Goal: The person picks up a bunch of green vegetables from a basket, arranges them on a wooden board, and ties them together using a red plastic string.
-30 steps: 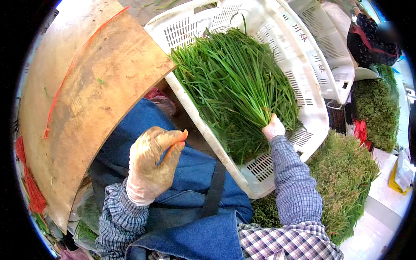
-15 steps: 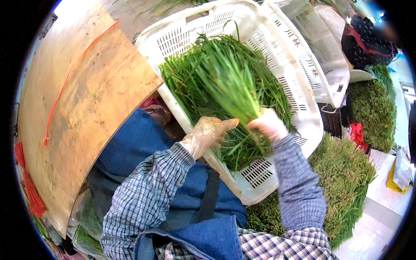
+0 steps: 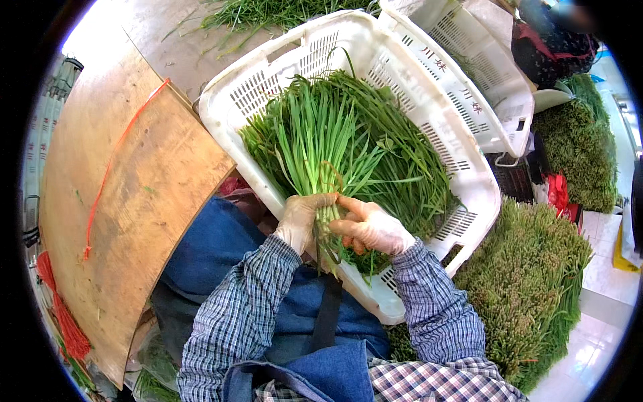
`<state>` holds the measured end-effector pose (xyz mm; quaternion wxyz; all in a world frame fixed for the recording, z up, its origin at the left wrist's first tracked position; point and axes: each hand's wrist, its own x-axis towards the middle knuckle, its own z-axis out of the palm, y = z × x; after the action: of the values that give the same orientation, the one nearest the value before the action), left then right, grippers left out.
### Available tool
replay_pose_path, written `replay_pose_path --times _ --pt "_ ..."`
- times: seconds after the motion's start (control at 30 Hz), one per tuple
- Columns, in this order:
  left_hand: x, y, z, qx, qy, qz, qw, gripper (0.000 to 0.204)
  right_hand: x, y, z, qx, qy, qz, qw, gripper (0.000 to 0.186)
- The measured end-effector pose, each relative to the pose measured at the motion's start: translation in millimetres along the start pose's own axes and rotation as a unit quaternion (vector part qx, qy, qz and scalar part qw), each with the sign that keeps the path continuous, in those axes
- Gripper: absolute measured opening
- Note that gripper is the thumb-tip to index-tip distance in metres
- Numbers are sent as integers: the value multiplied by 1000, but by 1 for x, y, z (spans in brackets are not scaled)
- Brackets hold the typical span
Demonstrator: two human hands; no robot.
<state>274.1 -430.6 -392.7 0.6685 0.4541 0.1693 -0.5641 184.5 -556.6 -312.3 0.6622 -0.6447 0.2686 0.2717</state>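
Wooden worktop (image 3: 134, 194) spread out to the left of my fingers (image 3: 356, 208), a red cord (image 3: 120, 149) lying across it. My left hand (image 3: 298, 220) was clamped around the pale stems of a leafy green bunch (image 3: 311, 144), whose blades fanned out beyond my fingers, over the white crate (image 3: 365, 50). My right hand (image 3: 377, 230) came up against its stems, forefinger touching my left thumb; whether it pinched anything, I couldn't tell. Loose greens (image 3: 412, 151) filled the crate beyond my fingers; budded stalks (image 3: 522, 268) stood heaped to their right.
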Motion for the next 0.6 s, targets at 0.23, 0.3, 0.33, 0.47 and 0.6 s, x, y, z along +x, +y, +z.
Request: replay_pose_path --times 0.23,0.3,0.33,0.47,0.6 --pt "-8 4 4 48 26 3 999 21 27 104 -88 -37 538 -87 838 36" --pt "-7 4 8 49 20 -3 999 22 27 124 -135 -253 633 -8 732 33" --pt "-8 4 7 48 21 -5 999 22 32 132 -150 -306 616 25 725 33" --pt "-9 4 4 38 27 2 999 23 52 133 -174 -413 488 228 734 25" --pt "-8 3 3 34 28 -5 999 24 46 132 -161 -493 490 152 703 15"
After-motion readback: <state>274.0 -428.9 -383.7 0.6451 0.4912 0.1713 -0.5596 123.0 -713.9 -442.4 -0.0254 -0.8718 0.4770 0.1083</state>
